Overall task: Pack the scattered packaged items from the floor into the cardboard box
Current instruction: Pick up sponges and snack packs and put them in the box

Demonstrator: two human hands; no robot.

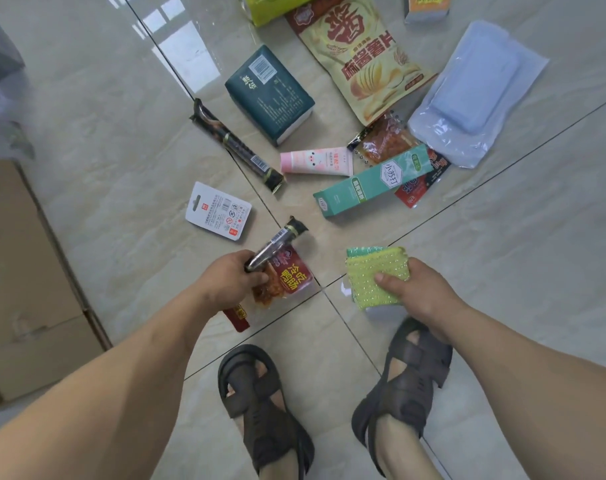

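My left hand (229, 278) grips a dark stick packet (277, 244) together with a red snack pouch (287, 277), just above the floor. My right hand (415, 292) is closed on a pack of yellow-green scouring pads (374, 271). The cardboard box (24, 271) stands at the left edge, its flaps seen from above. Packaged items lie scattered on the tiles ahead: a white card pack (220, 211), a long dark stick packet (235, 143), a pink tube (315, 161), a green toothpaste box (370, 181) and a dark green tissue pack (268, 95).
Farther off lie a yellow chip bag (363, 57), a blue plastic-wrapped pack (474, 91), clear and red snack pouches (384, 140), a lime pack (270, 5) and an orange box (427, 6). My sandalled feet (263, 403) stand on the tiles below my hands.
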